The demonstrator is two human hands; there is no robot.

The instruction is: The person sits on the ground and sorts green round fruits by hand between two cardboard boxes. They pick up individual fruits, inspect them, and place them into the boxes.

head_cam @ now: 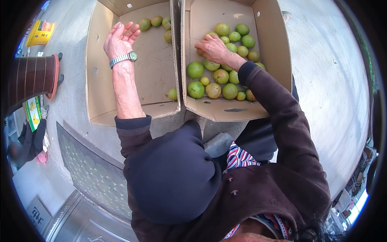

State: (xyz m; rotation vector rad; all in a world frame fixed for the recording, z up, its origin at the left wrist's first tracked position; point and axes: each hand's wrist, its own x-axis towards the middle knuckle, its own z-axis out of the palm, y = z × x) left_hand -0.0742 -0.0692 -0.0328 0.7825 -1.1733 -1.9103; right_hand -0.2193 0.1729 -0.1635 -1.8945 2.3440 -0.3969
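Observation:
My left hand [121,39], with a metal-band watch [132,56] at the wrist, is raised palm up over the left cardboard box [154,66]. Its fingers are apart and slightly curled, and I see no fruit in it. Several greenish tomatoes [156,21] lie along that box's far right side, with another tomato [173,94] at its near right corner. In the right cardboard box [273,48], my right hand [213,48] reaches down over a tomato that its fingers mostly hide; whether they grip it is unclear. Green and yellowish tomatoes [221,76] of mixed sizes surround that hand.
Both boxes stand side by side, their inner walls nearly touching. A dark cloth-covered knee [172,181] rises between my arms. On the left are a brown pot-like vessel [33,75], a yellow container [40,32] and a patterned mat [95,172]. Pale concrete floor [326,75] extends right.

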